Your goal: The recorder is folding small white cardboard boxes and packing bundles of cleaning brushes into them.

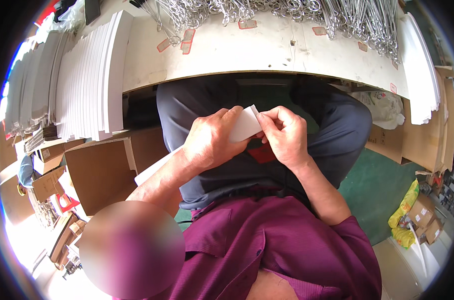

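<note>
A long, narrow white box [244, 124] lies slantwise over my lap. My left hand [212, 139] is wrapped round it near its upper end, and the rest of it runs back beneath my left forearm. At that upper end, the thumb and fingers of my right hand [287, 136] are pinched together on the box's edge. Whether they hold a flap or the wall itself is too small to tell. Below the hands, a red piece [263, 154] shows against my dark trousers, partly covered.
Ahead stands a white table [222, 55] bearing many metal rods with looped ends [357, 22]. Flat white boxes [89, 80] stand stacked at its left, more white pieces [421, 70] at its right. Open cartons [99, 172] sit at floor level on the left. A yellow bag [406, 215] lies right.
</note>
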